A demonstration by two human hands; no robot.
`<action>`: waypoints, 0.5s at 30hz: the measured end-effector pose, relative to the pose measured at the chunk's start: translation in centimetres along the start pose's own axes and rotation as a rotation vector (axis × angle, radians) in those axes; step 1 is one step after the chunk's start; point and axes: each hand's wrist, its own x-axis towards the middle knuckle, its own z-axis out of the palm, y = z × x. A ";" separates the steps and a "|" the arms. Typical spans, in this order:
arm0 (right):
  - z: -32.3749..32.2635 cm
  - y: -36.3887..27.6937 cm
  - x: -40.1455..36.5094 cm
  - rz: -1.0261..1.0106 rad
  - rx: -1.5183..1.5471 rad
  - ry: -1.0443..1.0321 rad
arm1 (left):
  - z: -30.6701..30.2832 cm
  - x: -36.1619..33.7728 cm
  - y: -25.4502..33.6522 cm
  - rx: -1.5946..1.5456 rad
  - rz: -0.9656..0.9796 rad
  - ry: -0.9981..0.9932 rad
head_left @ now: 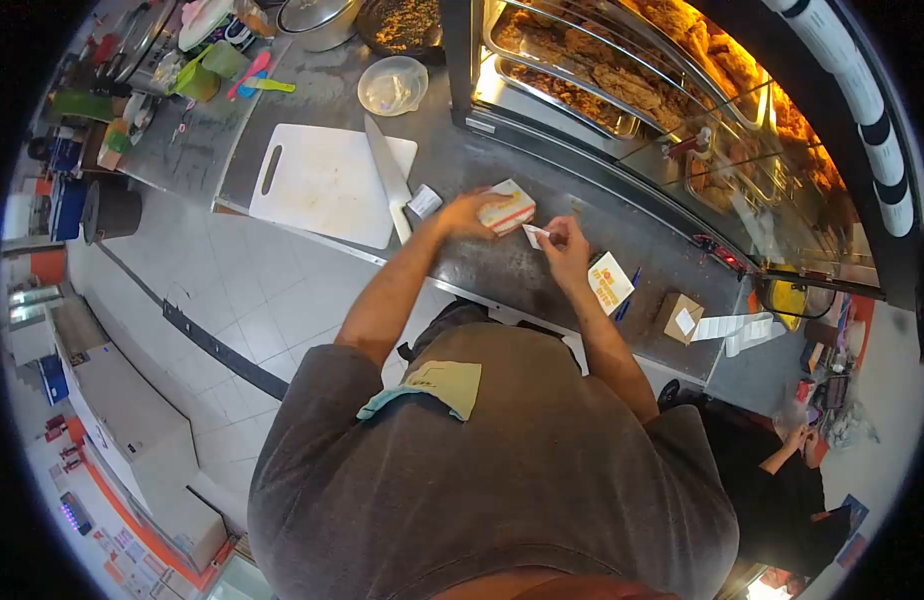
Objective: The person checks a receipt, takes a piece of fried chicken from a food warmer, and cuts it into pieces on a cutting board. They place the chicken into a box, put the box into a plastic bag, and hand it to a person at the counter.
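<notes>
My left hand (469, 216) is closed around the near left side of a small white food box (507, 204) with a red-orange stripe, which sits on the dark metal counter (492, 262). Close to the box's right corner, my right hand (565, 243) pinches a small white label (535, 235) between its fingertips. To the right of that hand lies a second box (610, 282) with yellow-orange print. Left of my left hand are a small white roll (424, 202) and a large knife (386, 175), whose blade rests across a white cutting board (312, 180).
A lit glass cabinet (622, 90) with trays of fried food stands behind the counter. A brown cardboard box (679, 317), a paper strip (732, 327) and a blue pen (629, 295) lie rightward. A clear bowl (393, 86) stands behind the board. Another person's hand (797, 437) is at far right.
</notes>
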 end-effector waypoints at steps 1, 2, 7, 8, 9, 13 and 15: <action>0.9 -0.2 0.3 0.004 -0.004 0.002 | -1.4 0.4 -0.1 -0.005 0.002 -0.003; 1.7 -0.3 0.7 -0.154 -0.109 0.047 | -2.4 0.8 -0.4 -0.225 -0.076 -0.123; 4.4 -1.3 2.5 -0.491 -0.556 0.003 | -4.5 1.7 0.2 -0.420 -0.187 -0.310; 4.7 -1.1 2.8 -0.489 -0.557 0.001 | -4.3 1.8 -0.2 -0.423 -0.187 -0.311; 5.0 -0.8 3.1 -0.489 -0.586 0.007 | -4.1 1.9 -0.7 -0.416 -0.190 -0.315; 5.8 0.1 3.4 -0.567 -0.478 0.182 | -2.5 2.1 -3.3 -0.534 -0.172 -0.286; 6.4 1.1 3.1 -0.444 -0.427 0.286 | -2.4 2.2 -3.4 -0.513 -0.207 -0.300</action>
